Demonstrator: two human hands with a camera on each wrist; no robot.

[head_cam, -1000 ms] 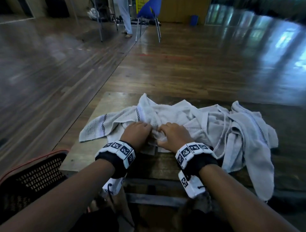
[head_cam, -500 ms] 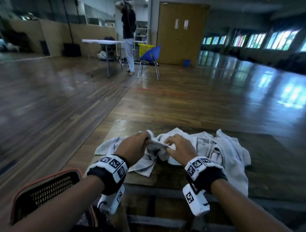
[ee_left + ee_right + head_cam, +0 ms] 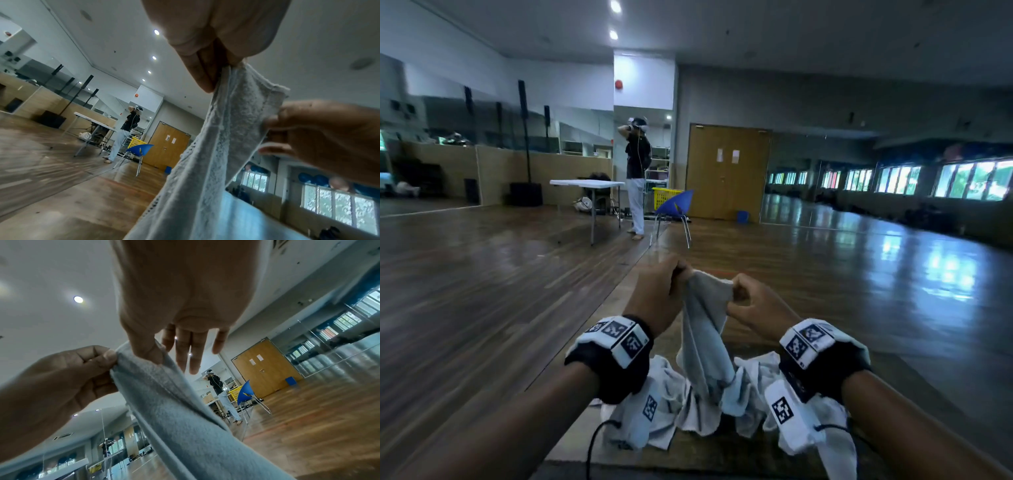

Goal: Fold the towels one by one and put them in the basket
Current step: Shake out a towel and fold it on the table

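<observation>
Both hands hold 1 grey towel (image 3: 705, 329) by its top edge, raised above the table (image 3: 756, 448). The left hand (image 3: 657, 294) pinches 1 corner; the right hand (image 3: 756, 305) pinches the edge just beside it, other fingers loose. Below the grip, the towel hangs into the heap of towels (image 3: 664, 411).

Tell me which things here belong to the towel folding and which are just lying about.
Part of the job:
- lifted towel, pinched by left hand and right hand
- towel pile
- table

Just lying about:
- blue chair
- yellow crate
- white table
</observation>
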